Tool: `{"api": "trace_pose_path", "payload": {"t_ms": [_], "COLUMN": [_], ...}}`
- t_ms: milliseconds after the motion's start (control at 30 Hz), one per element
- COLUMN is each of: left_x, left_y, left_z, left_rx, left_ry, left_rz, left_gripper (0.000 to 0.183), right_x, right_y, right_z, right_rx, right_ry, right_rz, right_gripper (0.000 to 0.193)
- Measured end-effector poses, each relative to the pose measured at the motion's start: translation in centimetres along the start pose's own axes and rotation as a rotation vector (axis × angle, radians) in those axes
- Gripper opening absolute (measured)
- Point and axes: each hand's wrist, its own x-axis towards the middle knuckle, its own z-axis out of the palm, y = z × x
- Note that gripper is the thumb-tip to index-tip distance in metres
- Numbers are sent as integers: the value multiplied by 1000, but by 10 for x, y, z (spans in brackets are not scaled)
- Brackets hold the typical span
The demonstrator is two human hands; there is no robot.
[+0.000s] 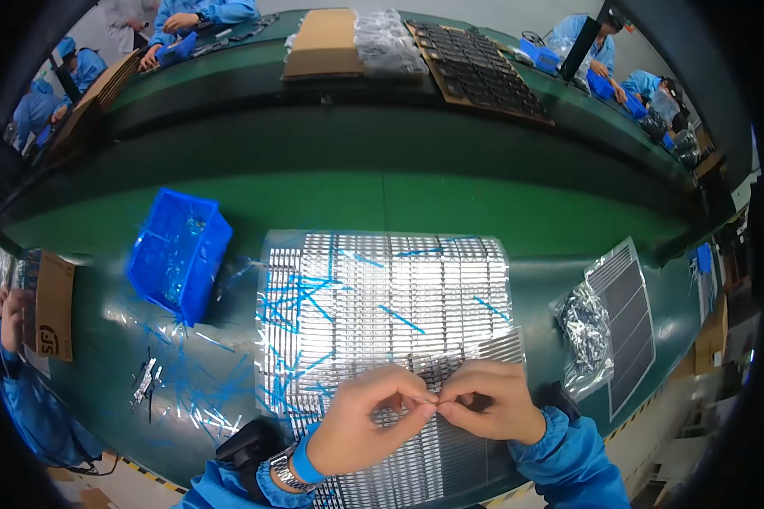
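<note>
My left hand [372,422] and my right hand [494,402] meet fingertip to fingertip, both pinched closed. Between them is something small and thin, mostly covered by the fingers, too small to name. They hover over the lower part of a large sheet [416,293] covered in rows of shiny silver strips. Narrow blue film strips [312,297] lie scattered over its left side, with a few single ones farther right. On my left wrist are a blue band [304,462] and a metal watch strap [287,475].
An open blue bin [221,233] stands left of the sheet, with loose blue strips [199,394] and small silver-black parts [146,383] before it. A clear bag of silver parts [586,335] rests on a dark sheet [632,327] at right. Co-workers sit beyond the raised shelf [229,76].
</note>
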Motion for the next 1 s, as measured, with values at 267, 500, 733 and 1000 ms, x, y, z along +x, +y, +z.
{"api": "trace_pose_path", "payload": {"t_ms": [267, 500, 733, 1000], "left_x": [1, -1, -3, -2], "left_y": [3, 2, 4, 6], "left_z": [5, 7, 6, 5], "left_rx": [284, 355, 313, 246], "left_ry": [56, 59, 28, -23], "left_rz": [101, 129, 96, 13], "left_gripper": [16, 12, 10, 9], "right_x": [-3, -5, -5, -6], "right_y": [2, 6, 3, 7], "right_z": [-4, -4, -5, -5], "right_rx": [-27, -25, -27, -2], "right_ry": [-21, -65, -86, -100], "right_rz": [-16, -12, -16, -65], "right_gripper": [14, 14, 12, 9]}}
